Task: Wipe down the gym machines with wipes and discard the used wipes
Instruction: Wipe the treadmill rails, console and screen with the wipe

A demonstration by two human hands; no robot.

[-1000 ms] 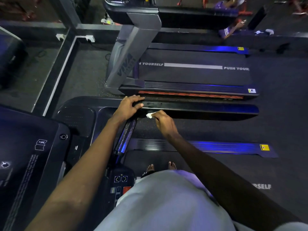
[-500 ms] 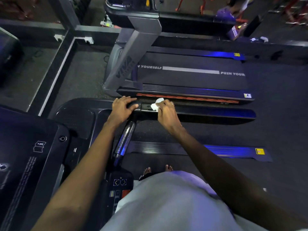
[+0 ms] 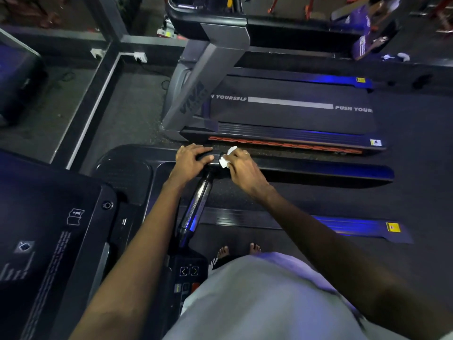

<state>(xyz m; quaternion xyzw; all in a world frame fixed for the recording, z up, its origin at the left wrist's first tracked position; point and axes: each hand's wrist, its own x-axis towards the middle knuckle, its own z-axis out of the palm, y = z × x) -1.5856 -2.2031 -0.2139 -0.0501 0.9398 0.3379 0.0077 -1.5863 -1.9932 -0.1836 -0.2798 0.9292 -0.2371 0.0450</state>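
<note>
I stand on a black treadmill and look down at its right handrail (image 3: pixel 318 169), which runs to the right from the console. My right hand (image 3: pixel 241 168) holds a small white wipe (image 3: pixel 226 159) against the rail's inner end, fingers curled round it. My left hand (image 3: pixel 190 159) rests on the rail just left of the wipe, fingers wrapped over the top edge. A shiny metal grip bar (image 3: pixel 197 204) runs down from that spot between my arms.
The treadmill console (image 3: pixel 49 241) fills the lower left, with a small button panel (image 3: pixel 188 273) near my waist. A second treadmill (image 3: pixel 282 111) stands beyond the rail. My bare feet (image 3: pixel 239 250) are on the belt. Crumpled white wipes (image 3: pixel 397 56) lie at the far right.
My right hand has carried the wipe up and left along the rail, from the inner side to the top near my left hand. The left hand has stayed on the rail.
</note>
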